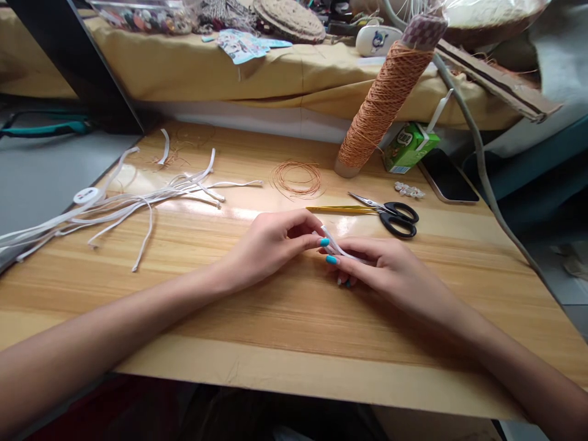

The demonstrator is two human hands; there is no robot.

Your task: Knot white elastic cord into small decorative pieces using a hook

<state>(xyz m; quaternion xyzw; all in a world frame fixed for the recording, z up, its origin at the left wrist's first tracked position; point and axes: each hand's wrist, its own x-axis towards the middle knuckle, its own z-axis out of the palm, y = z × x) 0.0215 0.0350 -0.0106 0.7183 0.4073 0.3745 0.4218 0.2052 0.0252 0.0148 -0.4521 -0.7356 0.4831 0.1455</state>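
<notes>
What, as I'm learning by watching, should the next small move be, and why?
Probably the left hand should pinch the upper end of the white cord while the right hand steadies the rest: that end stands up right by the left thumbnail, and the cord runs back into the right hand's grip.

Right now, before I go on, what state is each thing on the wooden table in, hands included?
Left hand: pinching white cord
Right hand: pinching white cord
Loose white cords: spread out
Copper-coloured coil: loosely looped
Scissors: lying flat, blades apparently nearly closed
Yellow tool: lying flat
Cone: wound with cord
Phone: screen dark
</notes>
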